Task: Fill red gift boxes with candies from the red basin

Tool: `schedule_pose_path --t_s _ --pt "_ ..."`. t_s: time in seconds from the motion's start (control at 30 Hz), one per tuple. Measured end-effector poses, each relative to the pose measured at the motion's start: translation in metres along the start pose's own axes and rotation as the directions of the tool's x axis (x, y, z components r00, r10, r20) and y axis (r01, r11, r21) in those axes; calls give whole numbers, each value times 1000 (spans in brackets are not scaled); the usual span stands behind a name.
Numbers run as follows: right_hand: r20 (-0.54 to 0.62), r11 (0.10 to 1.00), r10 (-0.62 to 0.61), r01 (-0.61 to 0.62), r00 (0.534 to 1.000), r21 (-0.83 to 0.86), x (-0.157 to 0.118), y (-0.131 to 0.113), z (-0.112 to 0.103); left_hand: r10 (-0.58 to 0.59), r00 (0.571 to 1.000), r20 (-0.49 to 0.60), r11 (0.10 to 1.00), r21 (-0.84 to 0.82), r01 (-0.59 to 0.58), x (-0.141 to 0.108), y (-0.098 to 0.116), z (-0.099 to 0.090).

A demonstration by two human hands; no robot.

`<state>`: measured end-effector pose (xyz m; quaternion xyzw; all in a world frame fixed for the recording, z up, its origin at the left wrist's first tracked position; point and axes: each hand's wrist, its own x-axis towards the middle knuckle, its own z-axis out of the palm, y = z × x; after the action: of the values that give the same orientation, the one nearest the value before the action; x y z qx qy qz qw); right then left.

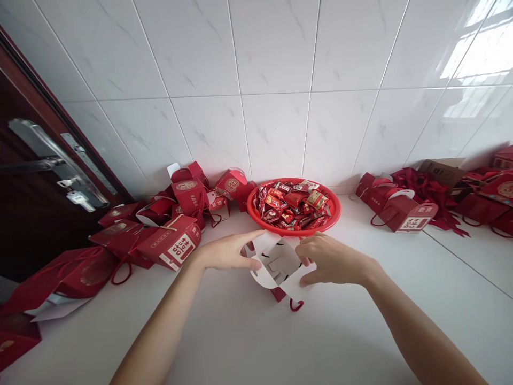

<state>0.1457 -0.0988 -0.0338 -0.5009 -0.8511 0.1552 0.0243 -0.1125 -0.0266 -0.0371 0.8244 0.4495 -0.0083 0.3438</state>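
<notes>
In front of me stands a gift box [266, 275], red outside and white inside, with its top flaps folded outward. Its inside shows a white bottom with dark cord ends at the walls. A red cord loop hangs at its near right side. My left hand [228, 251] grips the left side, thumb over the flap and fingers mostly hidden behind it. My right hand [334, 259] is closed on the right flap, fingers curled and thumb below. Just behind the box sits a red plastic basket [339, 214] heaped with wrapped candies [294, 200].
Several red gift boxes [168, 240] crowd the left side by the dark door [32, 203] with keys in its lock. To the right are more red boxes [401, 211], a heap of red ribbon [425, 195] and a brown carton [443, 170]. A tiled wall [276, 133] rises behind.
</notes>
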Motion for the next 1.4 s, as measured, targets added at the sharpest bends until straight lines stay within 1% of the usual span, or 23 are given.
schedule_pose_path --t_s 0.1,0.17,0.23,0.3,0.4,0.5,0.57,0.63,0.73,0.77,0.8,0.87,0.97,1.03,1.1,1.17,1.27,1.33,1.4 --pt "-39 997 2 1 999 76 -5 6 -5 38 999 -26 999 1 -38 -2 0 -1" --pt "-87 995 21 -12 996 102 -7 11 -8 71 994 -85 997 4 -71 -2 -1 0" --pt "-164 992 38 -16 986 129 -8 18 -11 90 982 -166 996 25 -87 -2 -3 0" --pt "-270 981 51 2 962 195 -7 29 -14 103 965 -242 994 50 -94 -1 -5 0" --pt "-442 925 89 91 893 370 1 51 -13 124 929 -350 992 59 -110 2 -7 1" --pt "-565 809 173 211 807 548 14 73 -8 162 881 -446 986 40 -161 7 -7 3" --pt "-608 715 252 279 753 642 26 84 -4 201 849 -489 976 27 -216 13 -8 5" --pt "-630 641 312 332 711 692 40 91 -1 248 817 -521 961 28 -274 21 -8 8" --pt "-630 560 400 366 666 743 63 94 0 325 771 -547 935 62 -350 44 -5 7" --pt "-621 533 428 372 656 760 70 94 0 347 770 -535 929 81 -362 54 -2 6" --pt "-612 509 451 376 650 774 76 93 0 364 772 -521 925 106 -365 65 2 4" --pt "-596 476 476 380 647 793 86 92 1 394 805 -444 919 197 -341 90 10 -2" --pt "-574 461 482 365 662 809 93 92 4 414 841 -347 904 267 -335 129 21 -8" --pt "-563 452 489 357 666 817 93 94 6 410 864 -292 897 303 -323 151 26 -8" --pt "-556 445 494 356 668 822 93 97 8 390 881 -267 895 336 -294 167 28 -5" --pt "-551 439 494 354 672 826 92 99 9 372 886 -276 897 353 -267 177 27 -1" --pt "-539 423 495 353 681 835 93 100 9 361 879 -312 908 332 -255 183 23 4" --pt "-528 411 502 348 685 843 94 100 10 357 867 -347 921 287 -264 182 20 5" --pt "-515 403 518 335 683 851 95 101 11 351 843 -408 934 217 -284 182 17 4"
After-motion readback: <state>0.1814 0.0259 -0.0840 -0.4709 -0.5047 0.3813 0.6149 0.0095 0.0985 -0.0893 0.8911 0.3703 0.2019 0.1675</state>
